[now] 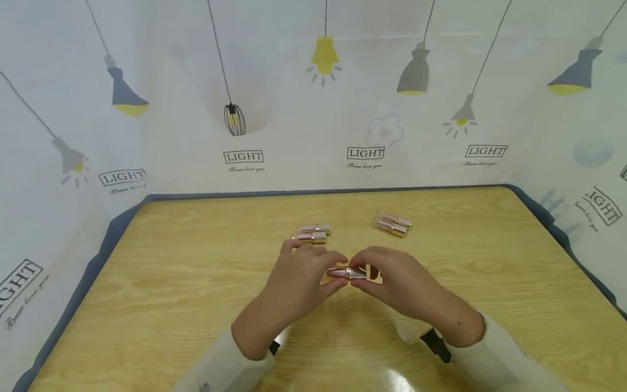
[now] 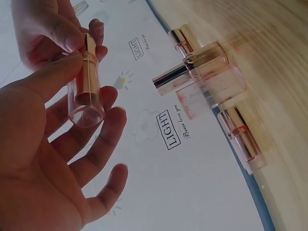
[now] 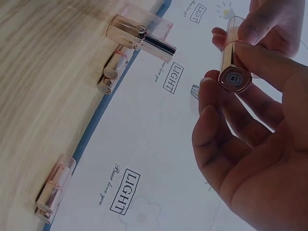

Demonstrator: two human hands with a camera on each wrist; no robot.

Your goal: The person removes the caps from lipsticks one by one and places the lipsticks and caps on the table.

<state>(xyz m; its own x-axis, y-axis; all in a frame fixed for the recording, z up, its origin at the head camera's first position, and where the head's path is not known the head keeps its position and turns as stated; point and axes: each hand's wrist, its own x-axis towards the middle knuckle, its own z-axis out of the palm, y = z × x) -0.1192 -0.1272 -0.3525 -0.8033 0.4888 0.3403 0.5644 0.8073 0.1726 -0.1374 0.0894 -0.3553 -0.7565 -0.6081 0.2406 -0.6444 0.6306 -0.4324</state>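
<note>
A capped lipstick in a gold-pink case is held level between both hands, above the table. My left hand pinches it between thumb and fingers toward its clear end. The other end, a shiny metallic base, is pinched by my right hand; its round bottom label faces the right wrist camera. The remaining fingers of my right hand are bent loosely beneath. In the left wrist view a dark red tip shows through the clear cap.
Beyond my left hand lie two lipsticks side by side. Another pair lies farther right. The wrist views also show a larger-looking lipstick with a clear pinkish part, nearer those cameras. A printed wall cloth borders the wooden table.
</note>
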